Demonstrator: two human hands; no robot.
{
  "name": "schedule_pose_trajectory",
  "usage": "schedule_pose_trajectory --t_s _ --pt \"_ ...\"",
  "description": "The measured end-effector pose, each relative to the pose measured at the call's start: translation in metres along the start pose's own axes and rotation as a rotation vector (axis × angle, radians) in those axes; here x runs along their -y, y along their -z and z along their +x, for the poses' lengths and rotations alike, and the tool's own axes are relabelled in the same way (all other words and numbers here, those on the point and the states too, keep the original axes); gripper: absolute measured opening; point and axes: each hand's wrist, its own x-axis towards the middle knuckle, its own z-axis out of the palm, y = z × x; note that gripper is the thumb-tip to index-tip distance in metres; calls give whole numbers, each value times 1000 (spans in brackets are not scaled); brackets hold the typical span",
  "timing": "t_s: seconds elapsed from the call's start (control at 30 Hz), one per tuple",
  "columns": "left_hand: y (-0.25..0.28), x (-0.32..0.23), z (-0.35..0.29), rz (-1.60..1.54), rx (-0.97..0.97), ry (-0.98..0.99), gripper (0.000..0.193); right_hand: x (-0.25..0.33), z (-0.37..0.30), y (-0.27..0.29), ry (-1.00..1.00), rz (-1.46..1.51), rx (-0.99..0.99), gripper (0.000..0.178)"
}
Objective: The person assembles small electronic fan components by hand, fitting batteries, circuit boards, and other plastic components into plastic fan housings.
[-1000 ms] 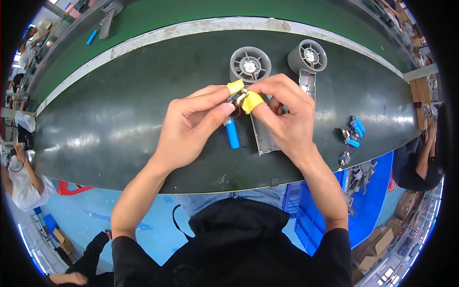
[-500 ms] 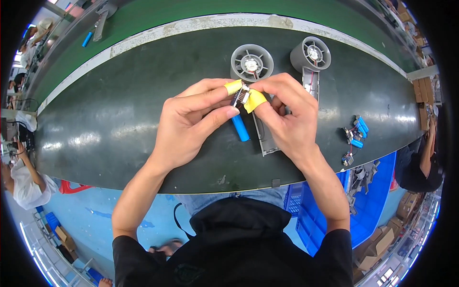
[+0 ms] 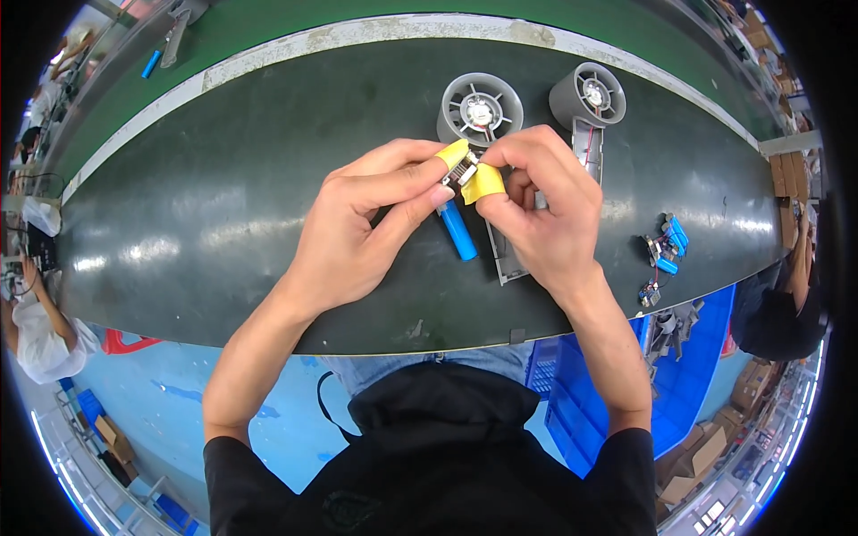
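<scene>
My left hand [image 3: 353, 219] pinches a small circuit board [image 3: 461, 170] between thumb and index finger, and yellow tape covers that fingertip. At the board's right edge, my right hand [image 3: 556, 201] is closed, its fingertips pressed to the board; more yellow wrap shows around its thumb. Whether the right fingers hold a wire or part is hidden. A blue cylindrical battery [image 3: 458, 232] extends below the board, close under the left fingertips. Just behind the hands lies a grey round fan housing [image 3: 481, 112], its open handle [image 3: 508, 261] partly covered by my right hand.
Another grey fan housing [image 3: 572, 100] with an open handle lies behind on the dark green table [image 3: 206, 188]. Blue batteries with circuit boards [image 3: 666, 246] sit at the right. A blue bin [image 3: 688, 393] with grey parts stands below the right edge. A co-worker [image 3: 782, 299] is at the far right.
Both hands and the board have shifted slightly right and up in the view, and the board is turned a little. The grip stays the same.
</scene>
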Motion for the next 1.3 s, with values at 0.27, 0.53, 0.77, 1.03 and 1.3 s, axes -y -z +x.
schedule_pose_trajectory --t_s 0.27,0.53,0.77,1.03,1.3 --pt "2 5 0 -30 27 -21 23 -5 -3 -2 119 -45 -17 27" --pt "7 4 0 135 61 -98 21 -9 -4 -1 214 -110 -15 29" --pt "15 6 3 149 158 -164 23 -6 -3 -1 243 -117 -15 29" --pt "19 4 4 160 210 -178 25 -3 -4 3 245 -167 43 30" --pt "17 2 5 148 205 -215 24 -2 -2 4 297 -161 38 33"
